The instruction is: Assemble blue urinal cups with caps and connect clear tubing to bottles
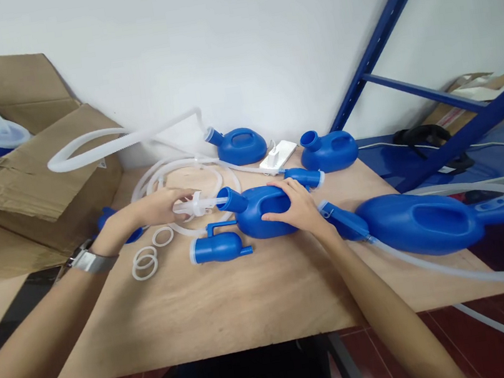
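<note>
Note white wall (pixel 230 40) at the back, pale wooden surface (pixel 214 314) across most of the lower view. Observe open cardboard box (pixel 57 186) at left, flaps up, whitish tubing and blue parts inside; also blue metal frame (pixel 391 11) at right, beyond the surface. See corrugated hose (pixel 99 152) arched beside the box, above the surface. Record large blue bottle (pixel 393 218) near right edge. Find middle blue bottle (pixel 261 222) near centre of surface, mouth toward the left. Register hands apart from each other, both occupied: right hand (pixel 299 207) clamped on middle blue bottle at the handle, thumb and fingers spread; left hand (pixel 160 207) closed on translucent fitting (pixel 198 203), with tube at the bottle's mouth. Cannot tell depth of insertion. See coiled clear tubing (pixel 167 163) behind left hand. Count two further bottles toward the back: rear-left bottle (pixel 240 156), rear-right bottle (pixel 336 152). Log front blue cylinder (pixel 218 249), white-rimmed, just beside middle blue bottle; rear blue cylinder (pixel 300 175) behind right hand. Add three white rings (pixel 146 277) near left forearm, two overlapping.
</note>
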A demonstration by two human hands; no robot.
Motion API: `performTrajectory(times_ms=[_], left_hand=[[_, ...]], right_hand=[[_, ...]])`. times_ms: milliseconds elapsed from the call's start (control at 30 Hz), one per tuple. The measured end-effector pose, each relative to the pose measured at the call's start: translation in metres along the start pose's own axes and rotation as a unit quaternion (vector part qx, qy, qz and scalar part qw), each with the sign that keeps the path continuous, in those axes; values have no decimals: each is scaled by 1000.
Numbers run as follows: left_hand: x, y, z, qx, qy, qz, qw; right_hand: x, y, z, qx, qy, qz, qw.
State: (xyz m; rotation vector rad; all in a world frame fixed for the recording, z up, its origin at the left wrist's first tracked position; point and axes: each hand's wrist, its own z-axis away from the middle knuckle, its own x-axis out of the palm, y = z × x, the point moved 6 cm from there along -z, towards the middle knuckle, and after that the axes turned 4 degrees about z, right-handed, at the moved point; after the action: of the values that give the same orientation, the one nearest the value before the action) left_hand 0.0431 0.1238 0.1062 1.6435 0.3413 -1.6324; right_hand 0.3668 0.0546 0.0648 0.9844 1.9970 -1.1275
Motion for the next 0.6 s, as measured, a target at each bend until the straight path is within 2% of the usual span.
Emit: performTrajectory(times_ms=[67,167,233,267,300,333,467,533,600], left_hand=[[14,-10,9,7,51,-59,997],[22,-14,34,-1,197,-118,973],[28,-15,61,-40,268,-135,953],[32,-18,76,-73,284,-138,946],[38,-21,91,-107,289,-135,942],[47,-24,104,-133,268,-127,946],[92,-32,137,-148,128,-42,980],[101,-33,143,-143,119,-6,983],[99,-33,144,-137,140,11,981]], right_hand=[[1,2,0,-1,6,0,1000],[3,3,1,2,6,1,1000],[3,4,1,4,3,-3,1000],[3,4,1,4,1,-6,1000],[3,4,2,5,-2,-9,1000],[2,4,2,6,-4,-11,1000],[-2,6,3,9,-18,-18,1000],[-6,9,4,7,-28,-27,999],[-9,12,6,6,-28,-35,999]])
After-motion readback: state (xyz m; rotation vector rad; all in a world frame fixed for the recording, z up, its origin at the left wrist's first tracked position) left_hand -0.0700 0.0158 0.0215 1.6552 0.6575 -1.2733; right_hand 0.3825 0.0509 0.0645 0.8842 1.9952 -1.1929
